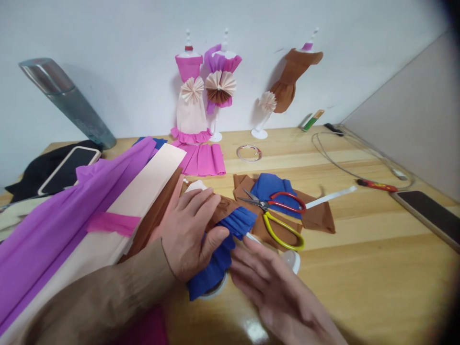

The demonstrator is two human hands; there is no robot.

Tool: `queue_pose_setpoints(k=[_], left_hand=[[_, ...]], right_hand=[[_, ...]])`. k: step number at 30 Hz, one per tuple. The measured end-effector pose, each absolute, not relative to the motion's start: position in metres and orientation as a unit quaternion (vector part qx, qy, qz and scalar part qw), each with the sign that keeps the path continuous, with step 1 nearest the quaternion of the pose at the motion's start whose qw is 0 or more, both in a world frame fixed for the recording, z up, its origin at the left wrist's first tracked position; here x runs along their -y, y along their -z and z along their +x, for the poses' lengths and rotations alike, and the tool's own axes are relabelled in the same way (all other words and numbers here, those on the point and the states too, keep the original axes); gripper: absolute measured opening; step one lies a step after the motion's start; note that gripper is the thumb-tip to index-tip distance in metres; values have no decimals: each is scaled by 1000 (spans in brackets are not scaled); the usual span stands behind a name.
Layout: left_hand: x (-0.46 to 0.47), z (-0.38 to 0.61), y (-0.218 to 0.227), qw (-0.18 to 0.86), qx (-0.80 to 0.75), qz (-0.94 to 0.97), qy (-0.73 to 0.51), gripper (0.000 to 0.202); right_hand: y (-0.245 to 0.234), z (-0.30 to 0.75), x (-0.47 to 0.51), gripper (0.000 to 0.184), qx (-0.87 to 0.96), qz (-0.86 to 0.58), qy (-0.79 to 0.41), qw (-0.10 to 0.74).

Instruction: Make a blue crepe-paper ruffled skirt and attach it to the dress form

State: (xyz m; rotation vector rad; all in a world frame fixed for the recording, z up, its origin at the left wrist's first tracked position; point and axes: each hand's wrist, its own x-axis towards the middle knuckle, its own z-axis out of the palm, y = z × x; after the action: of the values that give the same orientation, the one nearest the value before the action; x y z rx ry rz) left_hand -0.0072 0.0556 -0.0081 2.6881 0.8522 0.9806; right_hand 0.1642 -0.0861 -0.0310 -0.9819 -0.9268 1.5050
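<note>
In the head view a small dress form lies on the table, wrapped in brown crepe paper (227, 207) with a gathered blue crepe paper skirt (214, 268). My left hand (196, 230) lies flat across it, fingers stretched out, hiding much of its upper part. Close to the skirt's right edge is my right hand (266, 282), its fingers extended and slightly spread, nothing seen in them. Whether its fingertips touch the paper, I cannot tell. Beyond them, scissors (266, 205) with one red and one yellow handle lie partly open on brown and blue paper pieces (318, 218).
Purple crepe paper (46, 244) and cream crepe paper (143, 184) cover the left side. Dressed forms, one in brown (296, 72), stand by the wall. A steel-blue bottle (75, 105), phones, a coiled wire (248, 153), a cable and a red-handled tool (377, 185) lie around.
</note>
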Motion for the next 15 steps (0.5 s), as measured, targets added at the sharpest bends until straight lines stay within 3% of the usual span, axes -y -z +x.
queue_pose_setpoints(k=[2,4,6,8,11,15], left_hand=[[-43,-6,-1,52,-308,899,-305,55],[-29,-3,-6,33,-325,904,-277,64],[-18,2,-6,14,-360,895,-261,67],[-11,7,-1,0,-378,892,-250,64],[-8,10,6,-9,-392,888,-240,63],[-6,11,10,-15,-385,889,-246,61]], right_hand=[[19,183,89,39,499,-493,-549,454],[6,200,81,35,617,-582,-359,388],[-5,211,61,43,711,-593,-169,339],[-12,216,36,49,765,-572,-66,288],[-11,216,4,56,811,-545,-55,207],[-2,211,-16,64,839,-513,-81,160]])
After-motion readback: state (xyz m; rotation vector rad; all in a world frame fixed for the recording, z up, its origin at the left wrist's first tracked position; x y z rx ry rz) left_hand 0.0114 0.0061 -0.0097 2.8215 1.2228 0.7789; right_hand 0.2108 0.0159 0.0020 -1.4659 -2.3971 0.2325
